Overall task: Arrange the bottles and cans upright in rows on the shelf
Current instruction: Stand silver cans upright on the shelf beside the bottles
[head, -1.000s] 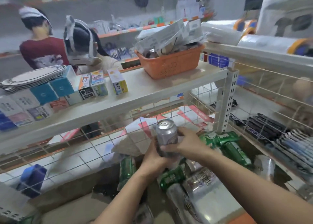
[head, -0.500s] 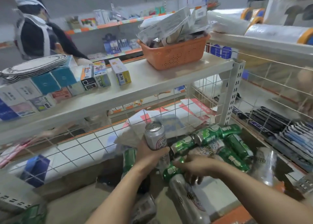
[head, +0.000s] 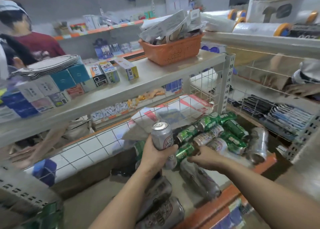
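Through the head camera I saw the left hand (head: 155,153) clamped round an upright silver can (head: 162,135) above the lower shelf (head: 174,176), the right hand (head: 207,157) touching a green can (head: 185,151) in the toppled heap (head: 230,139) just right, grip unclear.

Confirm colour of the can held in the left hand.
Silver with a red-and-white label; the can stands upright in the left hand. Head view, the only one.

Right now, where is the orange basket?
In the head view, the orange basket sits at the right end of the white shelf, right of the yellow box.
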`<state>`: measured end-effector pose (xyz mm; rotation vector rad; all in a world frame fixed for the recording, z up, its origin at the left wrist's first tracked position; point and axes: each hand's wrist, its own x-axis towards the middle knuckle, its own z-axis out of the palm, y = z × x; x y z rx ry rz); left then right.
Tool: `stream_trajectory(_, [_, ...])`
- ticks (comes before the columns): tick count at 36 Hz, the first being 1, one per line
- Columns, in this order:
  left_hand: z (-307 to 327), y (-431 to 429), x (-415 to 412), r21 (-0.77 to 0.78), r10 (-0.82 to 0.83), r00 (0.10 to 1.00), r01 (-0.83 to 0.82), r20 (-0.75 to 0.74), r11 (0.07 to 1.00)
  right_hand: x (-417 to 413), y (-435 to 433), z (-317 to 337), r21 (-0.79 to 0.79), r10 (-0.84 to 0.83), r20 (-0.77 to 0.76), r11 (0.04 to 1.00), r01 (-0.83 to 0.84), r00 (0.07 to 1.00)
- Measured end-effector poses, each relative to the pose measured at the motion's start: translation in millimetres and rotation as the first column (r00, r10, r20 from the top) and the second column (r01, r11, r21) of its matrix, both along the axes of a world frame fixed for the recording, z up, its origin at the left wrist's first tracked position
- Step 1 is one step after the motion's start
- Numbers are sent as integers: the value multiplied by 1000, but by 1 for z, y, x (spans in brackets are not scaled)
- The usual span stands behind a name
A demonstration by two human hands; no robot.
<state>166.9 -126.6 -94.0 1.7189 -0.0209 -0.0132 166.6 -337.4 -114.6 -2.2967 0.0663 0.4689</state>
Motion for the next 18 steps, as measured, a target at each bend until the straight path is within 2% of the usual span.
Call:
stream_trajectory(4, [5,11,-23,-27,-49,999,50,15,998,-28,2,-22,-245,-80,-28,967,71,996])
stream_trajectory(8, [-1,27,-53,-39,-86,996,86,4,996,-72,9,-42,-314,-154,-98,942,116,983])
stream_trajectory(11, [-12,34,-70,-66,-99,995,97,-20,993,-95,13,-59,-387,-192,-39,908,163,981])
stream_trajectory(15, [-22,41,-88,-39,-110,993,108,-42,993,-105,13,-65,-322,-245,80,911,258,966])
stream_trajectory(18, [-19,45,-96,-42,-85,996,83,-40,996,-107,12,-44,-251,-259,204,918,307,944])
